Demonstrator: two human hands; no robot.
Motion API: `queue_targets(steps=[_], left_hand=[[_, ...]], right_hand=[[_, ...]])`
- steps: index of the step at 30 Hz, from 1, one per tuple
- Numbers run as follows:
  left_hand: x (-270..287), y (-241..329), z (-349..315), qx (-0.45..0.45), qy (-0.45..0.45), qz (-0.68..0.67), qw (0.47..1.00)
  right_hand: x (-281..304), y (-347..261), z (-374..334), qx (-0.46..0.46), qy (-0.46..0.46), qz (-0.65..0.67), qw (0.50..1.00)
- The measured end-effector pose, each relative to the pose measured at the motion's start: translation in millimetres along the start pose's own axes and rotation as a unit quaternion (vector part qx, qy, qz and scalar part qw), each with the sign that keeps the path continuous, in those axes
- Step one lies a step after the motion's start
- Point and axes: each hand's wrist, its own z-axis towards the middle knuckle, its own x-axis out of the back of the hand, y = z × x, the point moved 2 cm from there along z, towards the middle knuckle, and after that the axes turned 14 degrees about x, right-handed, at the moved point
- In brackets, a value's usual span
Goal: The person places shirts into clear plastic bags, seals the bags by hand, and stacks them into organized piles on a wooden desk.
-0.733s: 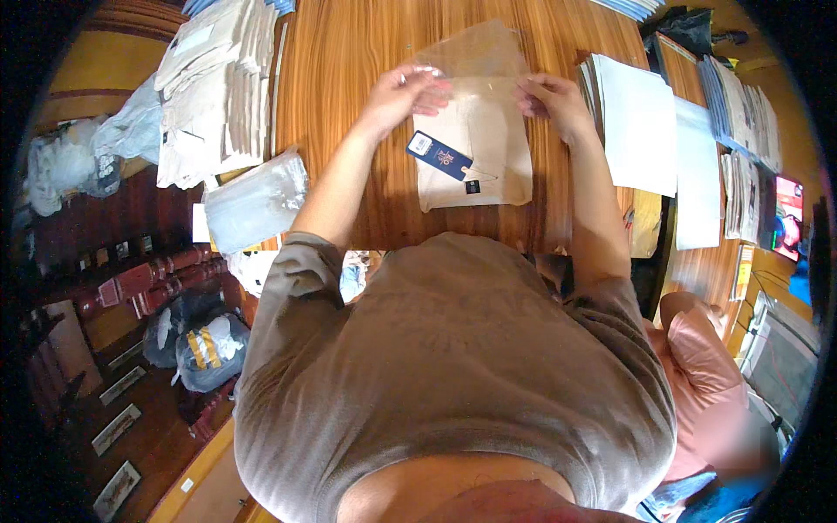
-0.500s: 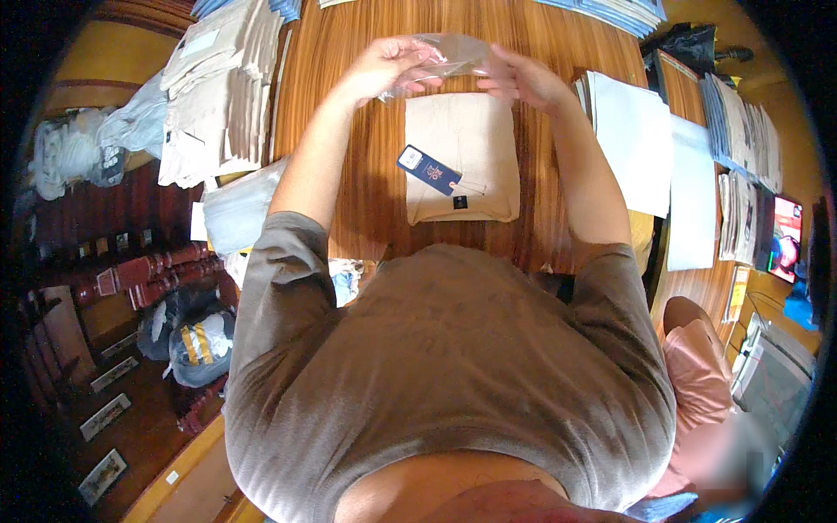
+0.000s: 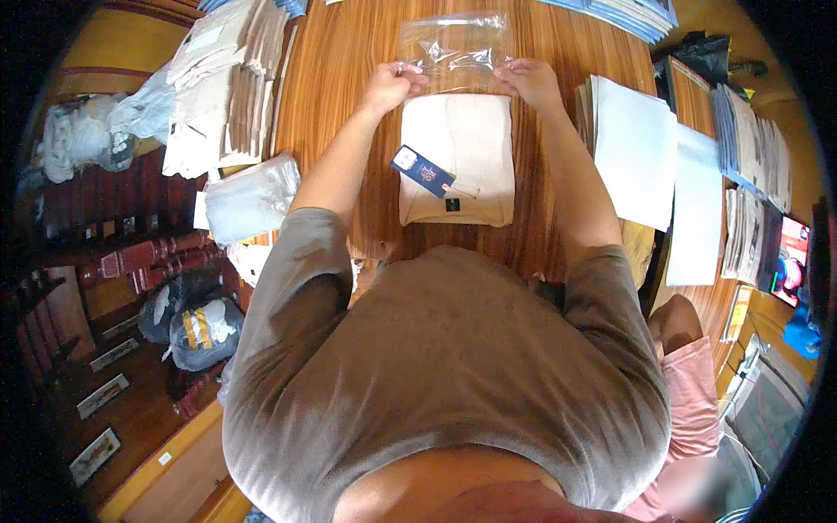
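Both hands hold a clear plastic bag (image 3: 455,39) spread flat over the wooden table, just beyond a folded garment. My left hand (image 3: 394,85) pinches the bag's near left corner. At the near right corner, my right hand (image 3: 530,83) grips it between thumb and fingers. The cream folded garment (image 3: 479,144) lies between my forearms, its far edge close to the bag's near edge. On its front rests a dark blue hang tag (image 3: 422,172) with a string. A small black label (image 3: 452,205) shows near the garment's near edge.
Tall stacks of folded beige garments (image 3: 214,96) stand on the left, with a pile of clear bags (image 3: 253,199) nearer me. White sheets (image 3: 632,148) lie at the right. A person in pink (image 3: 693,392) sits at my right. Bundled plastic bags (image 3: 205,336) are lower left.
The bag has gone from bunched between my hands to laid out flat beyond the garment. My hands have come down and nearer, now at its near corners.
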Motion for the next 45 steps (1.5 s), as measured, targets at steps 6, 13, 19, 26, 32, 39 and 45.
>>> queue_targets(steps=[6, 13, 19, 26, 32, 39, 45], left_hand=[[-19, 1, -10, -0.006, 0.096, 0.005, 0.995], [-2, -43, -3, 0.056, -0.04, -0.026, 0.997], [0, -54, -42, 0.136, -0.066, -0.139, 0.979], [11, -83, -66, 0.161, -0.081, -0.116, 0.977], [15, -87, -72, 0.138, -0.098, -0.068, 0.983], [16, -86, -88, 0.134, -0.101, -0.026, 0.985], [16, -88, -96, 0.153, -0.15, -0.015, 0.977]], right_hand=[[1, 33, -16, 0.097, 0.072, -0.208, 0.971], [5, 35, -59, -0.045, 0.033, -0.005, 0.998], [-5, 29, -94, -0.037, 0.027, 0.113, 0.993], [-13, 3, -122, -0.145, 0.049, 0.091, 0.984], [-17, 17, -112, -0.137, 0.049, 0.069, 0.987], [-20, 7, -168, -0.17, 0.109, 0.176, 0.963], [-11, 21, -183, -0.038, 0.002, -0.008, 0.999]])
